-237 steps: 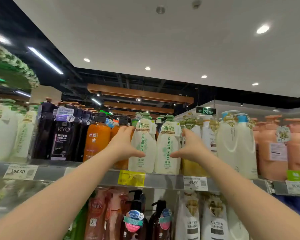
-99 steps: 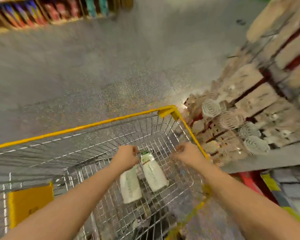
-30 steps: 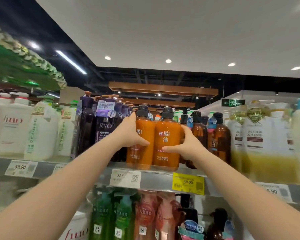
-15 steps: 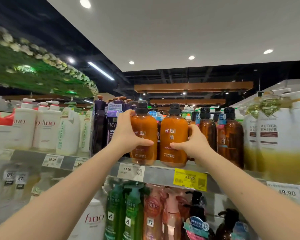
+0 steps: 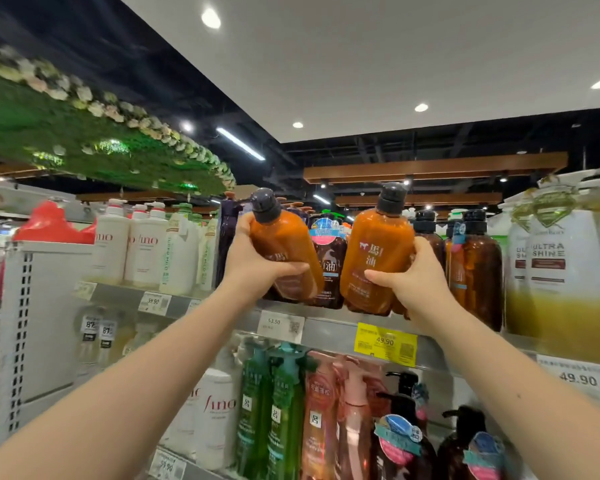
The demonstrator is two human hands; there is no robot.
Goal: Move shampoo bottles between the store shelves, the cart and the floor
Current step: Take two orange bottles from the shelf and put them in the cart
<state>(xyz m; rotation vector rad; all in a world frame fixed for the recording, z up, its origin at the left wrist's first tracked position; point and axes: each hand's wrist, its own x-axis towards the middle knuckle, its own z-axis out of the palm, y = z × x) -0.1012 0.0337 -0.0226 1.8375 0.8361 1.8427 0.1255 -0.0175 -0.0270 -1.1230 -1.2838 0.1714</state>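
Two orange shampoo bottles with dark pump caps are lifted off the upper store shelf point(image 5: 329, 329). My left hand point(image 5: 253, 268) grips the left orange bottle point(image 5: 284, 244), which tilts to the left. My right hand point(image 5: 414, 282) is wrapped around the right orange bottle point(image 5: 374, 258), which stays nearly upright just above the shelf edge. Both hands hold their bottles by the lower body. The cart and the floor are out of view.
Dark brown bottles point(image 5: 478, 268) stand behind and right of my right hand, white Ultra Shine bottles point(image 5: 555, 271) further right. White bottles point(image 5: 146, 247) and purple ones fill the shelf to the left. Green and pink bottles point(image 5: 288, 410) crowd the shelf below.
Both orange bottles stood on the shelf with my hands around them; now they are raised off it and drawn apart, the left one tipped leftward.
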